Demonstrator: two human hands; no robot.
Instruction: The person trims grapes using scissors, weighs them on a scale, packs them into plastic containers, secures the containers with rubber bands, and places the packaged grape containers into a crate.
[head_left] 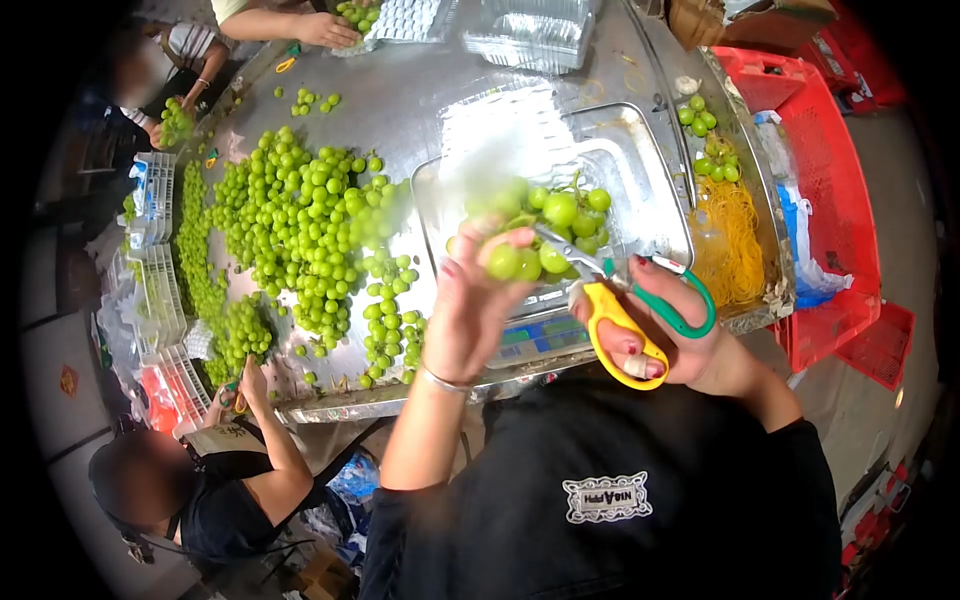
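My left hand [475, 295] holds up a small bunch of green grapes [560, 210] over the metal tray. A bright blur covers part of the bunch and the fingertips. My right hand [665, 330] has its fingers through the handles of scissors [622, 325], one handle yellow and one green. The blades point up and left, in among the grapes beside my left fingers. Beneath both hands lies the shiny metal tray [655, 180] on the steel table.
A large heap of grapes [300, 220] covers the table's left part. White plastic baskets [160, 290] line its far left edge. Yellow bands [728, 245] and two small grape bunches lie right of the tray. A red crate [830, 180] stands further right. Clear boxes [530, 35] stand behind. Co-workers handle grapes around the table.
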